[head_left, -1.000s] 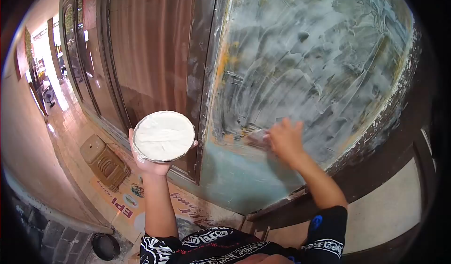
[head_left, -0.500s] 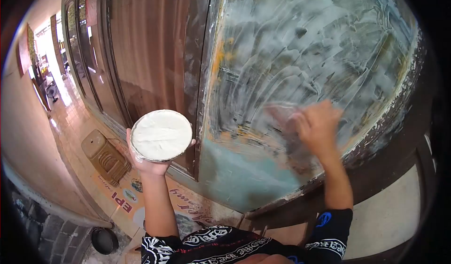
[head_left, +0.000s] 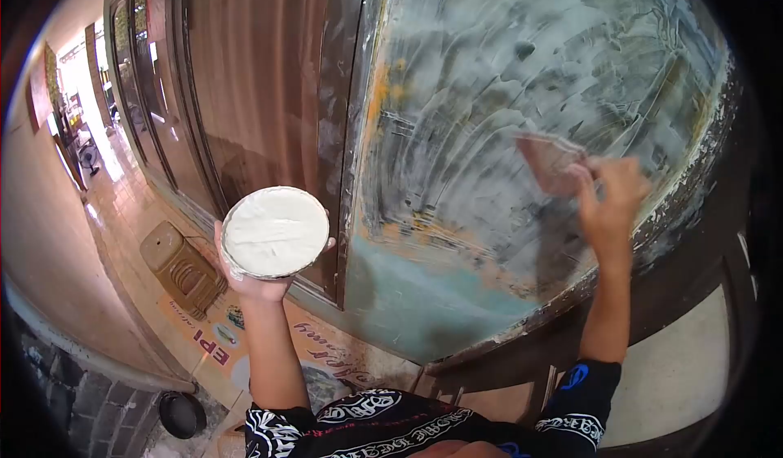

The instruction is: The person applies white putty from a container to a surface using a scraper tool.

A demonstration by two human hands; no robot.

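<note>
My left hand is wrapped round a round tub from below, its fingertips at both sides of the rim. White putty fills the tub, with a ridged, smoothed top. At the right, my right hand pinches a flat putty scraper, reddish-brown and slightly smeared by motion. The blade lies close over a wall panel streaked with whitish-grey putty in curved strokes. Along the panel's lower part, bare green paint shows beneath orange-brown patches.
A dark-framed window stands left of the panel. On the floor lies a brown plastic stool over a printed banner. A black round pan sits at lower left. Dark trim runs under the panel.
My right hand and the scraper have moved up and to the right across the panel. The tub in my left hand has shifted slightly left.
</note>
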